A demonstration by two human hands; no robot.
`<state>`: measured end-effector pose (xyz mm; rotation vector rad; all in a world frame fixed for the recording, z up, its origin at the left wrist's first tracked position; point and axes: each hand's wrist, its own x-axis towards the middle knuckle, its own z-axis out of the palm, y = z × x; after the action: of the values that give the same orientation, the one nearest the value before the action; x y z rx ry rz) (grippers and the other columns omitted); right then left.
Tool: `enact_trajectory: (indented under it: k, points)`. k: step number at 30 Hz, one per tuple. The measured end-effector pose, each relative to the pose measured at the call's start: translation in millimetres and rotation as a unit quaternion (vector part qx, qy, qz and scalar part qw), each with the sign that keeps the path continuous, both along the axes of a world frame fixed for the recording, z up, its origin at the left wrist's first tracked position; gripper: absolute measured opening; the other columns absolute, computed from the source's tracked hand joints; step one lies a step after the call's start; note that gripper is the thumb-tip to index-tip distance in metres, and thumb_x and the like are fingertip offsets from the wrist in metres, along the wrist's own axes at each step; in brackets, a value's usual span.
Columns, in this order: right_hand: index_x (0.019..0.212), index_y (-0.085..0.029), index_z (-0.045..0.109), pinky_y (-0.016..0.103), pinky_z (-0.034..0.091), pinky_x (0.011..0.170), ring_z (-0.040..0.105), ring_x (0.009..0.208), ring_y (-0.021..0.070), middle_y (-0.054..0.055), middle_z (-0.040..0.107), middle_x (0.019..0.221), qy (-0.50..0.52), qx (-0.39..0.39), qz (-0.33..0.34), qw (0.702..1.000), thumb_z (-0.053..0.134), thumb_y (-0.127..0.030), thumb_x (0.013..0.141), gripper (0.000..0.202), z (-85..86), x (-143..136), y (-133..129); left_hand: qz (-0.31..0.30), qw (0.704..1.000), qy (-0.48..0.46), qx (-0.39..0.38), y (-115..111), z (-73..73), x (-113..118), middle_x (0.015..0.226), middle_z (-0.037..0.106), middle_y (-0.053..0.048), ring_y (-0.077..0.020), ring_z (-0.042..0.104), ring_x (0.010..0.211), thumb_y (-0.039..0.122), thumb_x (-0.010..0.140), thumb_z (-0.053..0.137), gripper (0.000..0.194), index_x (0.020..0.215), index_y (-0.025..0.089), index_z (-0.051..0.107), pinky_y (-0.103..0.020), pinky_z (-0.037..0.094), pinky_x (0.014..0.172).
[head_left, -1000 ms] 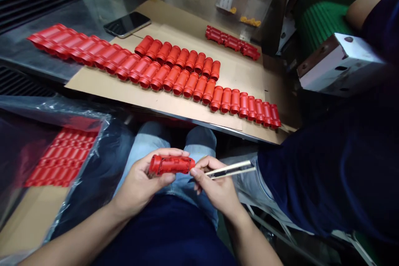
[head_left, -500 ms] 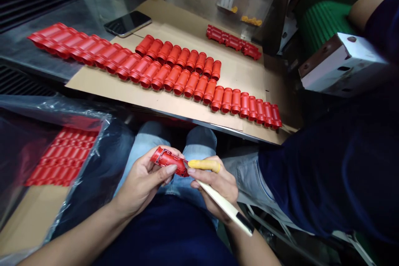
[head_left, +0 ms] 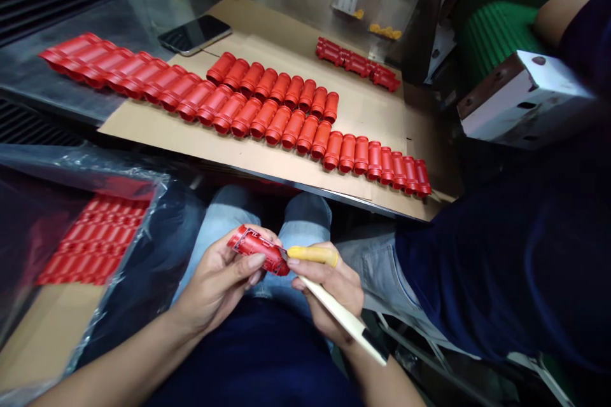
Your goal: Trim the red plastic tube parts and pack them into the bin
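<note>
Above my lap, my left hand is closed around a red plastic half-shell part, its ribbed and slotted side facing up. My right hand grips a knife with a cream handle and a black end. A yellow finger cot covers the index finger, which lies along the front of the knife. The short blade touches the right end of the red part; its very tip is hard to make out. Rows of similar red parts lie on the cardboard ahead of my hands.
A phone lies behind the rows. Several red parts sit at the cardboard's far side. At left stands a plastic-lined box with stacked red parts. Another person's dark sleeve and jeans are close on the right, near a white metal bracket.
The red part has turned slightly in my left hand and shifted a little left and down. The knife stays at its right end. The rows on the cardboard are unchanged.
</note>
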<state>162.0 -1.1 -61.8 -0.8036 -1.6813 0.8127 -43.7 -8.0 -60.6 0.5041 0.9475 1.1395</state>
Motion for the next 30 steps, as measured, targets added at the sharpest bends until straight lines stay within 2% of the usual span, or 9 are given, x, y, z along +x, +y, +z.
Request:
enact_trajectory:
  k: [7, 15, 19, 21, 24, 26, 28, 30]
  points:
    - [0.133, -0.026, 0.078, 0.038, 0.067, 0.095, 0.078, 0.109, 0.0243, 0.009, 0.081, 0.122, -0.007, -0.009, -0.007, 1.0, 0.072, -0.01, 0.103, 0.035, 1.7, 1, -5, 0.007, 1.0, -0.013, 0.002, -2, 0.4, -2, 0.112, 0.074, -0.009, -0.0043, 0.054, 0.061, 0.028, 0.09, 0.09, 0.022, 0.107, 0.018, 0.081, -0.017, 0.046, 0.057]
    - [0.129, -0.026, 0.077, 0.037, 0.067, 0.098, 0.079, 0.115, 0.0248, 0.009, 0.08, 0.129, -0.003, -0.044, -0.018, 0.999, 0.071, -0.017, 0.105, 0.027, -1.1, 2, -13, 0.014, 1.0, -0.002, 0.013, 0, 2.1, -1, 0.102, 0.074, -0.008, -0.0051, 0.053, 0.058, 0.029, 0.089, 0.09, 0.024, 0.106, 0.015, 0.08, -0.018, 0.044, 0.053]
    - [0.126, -0.024, 0.074, 0.044, 0.067, 0.1, 0.077, 0.117, 0.0269, 0.012, 0.08, 0.127, -0.018, -0.07, 0.023, 0.997, 0.068, -0.021, 0.108, 0.02, -1.8, 9, -5, 0.025, 0.999, 0.033, 0.013, -1, 2.3, 0, 0.099, 0.075, -0.008, -0.0068, 0.054, 0.058, 0.029, 0.088, 0.091, 0.025, 0.106, 0.015, 0.08, -0.019, 0.046, 0.053]
    - [0.127, -0.024, 0.073, 0.046, 0.068, 0.095, 0.076, 0.115, 0.0275, 0.012, 0.08, 0.122, -0.048, -0.04, 0.054, 0.997, 0.067, -0.02, 0.107, 0.021, -1.5, 14, 1, 0.028, 0.998, 0.054, 0.01, -1, 1.7, 0, 0.09, 0.074, -0.006, -0.0077, 0.056, 0.058, 0.029, 0.088, 0.093, 0.03, 0.109, 0.015, 0.077, -0.019, 0.048, 0.053]
    - [0.14, -0.027, 0.07, 0.041, 0.071, 0.087, 0.073, 0.115, 0.0263, 0.013, 0.076, 0.127, -0.137, -0.016, 0.088, 0.987, 0.064, -0.019, 0.109, 0.032, -1.0, 21, 3, 0.032, 0.998, 0.055, 0.011, 0, 0.5, 0, 0.078, 0.068, 0.001, -0.008, 0.057, 0.053, 0.029, 0.089, 0.092, 0.043, 0.124, 0.019, 0.068, -0.017, 0.047, 0.049]
    - [0.149, -0.029, 0.065, 0.037, 0.071, 0.087, 0.074, 0.113, 0.0245, 0.012, 0.074, 0.129, -0.183, -0.049, 0.091, 0.978, 0.064, -0.022, 0.111, 0.039, -1.4, 23, 2, 0.032, 0.998, 0.049, 0.017, 1, -0.1, 0, 0.075, 0.066, 0.004, -0.0077, 0.057, 0.051, 0.029, 0.093, 0.089, 0.048, 0.131, 0.023, 0.061, -0.015, 0.046, 0.047]
    - [0.15, -0.029, 0.064, 0.036, 0.071, 0.086, 0.075, 0.109, 0.0229, 0.012, 0.073, 0.128, -0.182, -0.059, 0.094, 0.977, 0.065, -0.024, 0.111, 0.04, -2.5, 23, 2, 0.028, 0.998, 0.048, 0.022, 2, -0.7, 0, 0.075, 0.067, 0.004, -0.0075, 0.057, 0.049, 0.031, 0.096, 0.086, 0.045, 0.131, 0.024, 0.059, -0.014, 0.046, 0.046]
    - [0.141, -0.028, 0.069, 0.035, 0.07, 0.084, 0.074, 0.106, 0.0224, 0.011, 0.074, 0.124, -0.139, -0.016, 0.092, 0.986, 0.065, -0.019, 0.109, 0.034, -3.8, 21, 3, 0.019, 0.998, 0.05, 0.023, 2, -1.6, 0, 0.076, 0.068, 0.004, -0.007, 0.057, 0.049, 0.031, 0.097, 0.085, 0.043, 0.131, 0.023, 0.06, -0.014, 0.046, 0.046]
